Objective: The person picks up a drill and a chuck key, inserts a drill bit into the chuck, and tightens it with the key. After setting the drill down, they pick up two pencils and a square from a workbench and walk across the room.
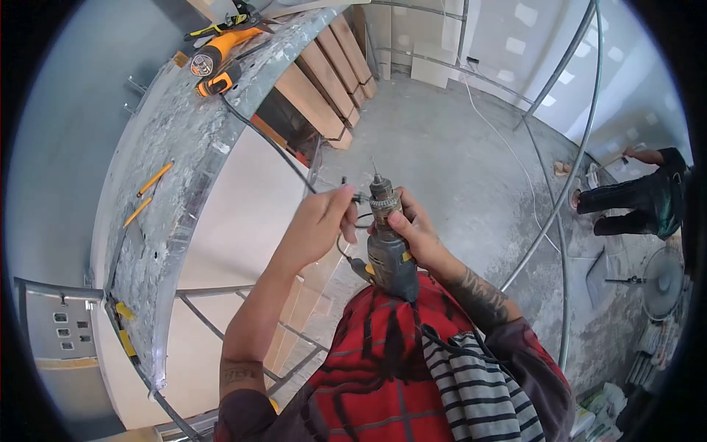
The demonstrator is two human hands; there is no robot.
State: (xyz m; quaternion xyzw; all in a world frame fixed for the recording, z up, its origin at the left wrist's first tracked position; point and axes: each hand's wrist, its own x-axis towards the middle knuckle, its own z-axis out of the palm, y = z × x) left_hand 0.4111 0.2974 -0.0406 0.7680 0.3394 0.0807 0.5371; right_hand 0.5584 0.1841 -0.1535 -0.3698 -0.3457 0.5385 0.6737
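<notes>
A grey and black corded power drill [388,258] stands upright against my red plaid shirt, its chuck and a thin drill bit [374,166] pointing away from me. My right hand [421,232] is wrapped around the drill just below the chuck, thumb on the near side. At the left side of the chuck, my left hand [317,225] pinches a small dark chuck key [360,197]. Its tip meets the chuck's toothed ring, though my fingers cover much of it. A black cord loops near the left fingers.
On the dusty ledge [173,140] at left lie an orange power tool [221,50], a tape measure [219,82] and two yellow pencils [155,179]. Metal scaffold pipes [582,155] cross the right side. Beyond them, a person [637,195] works near a fan [663,283].
</notes>
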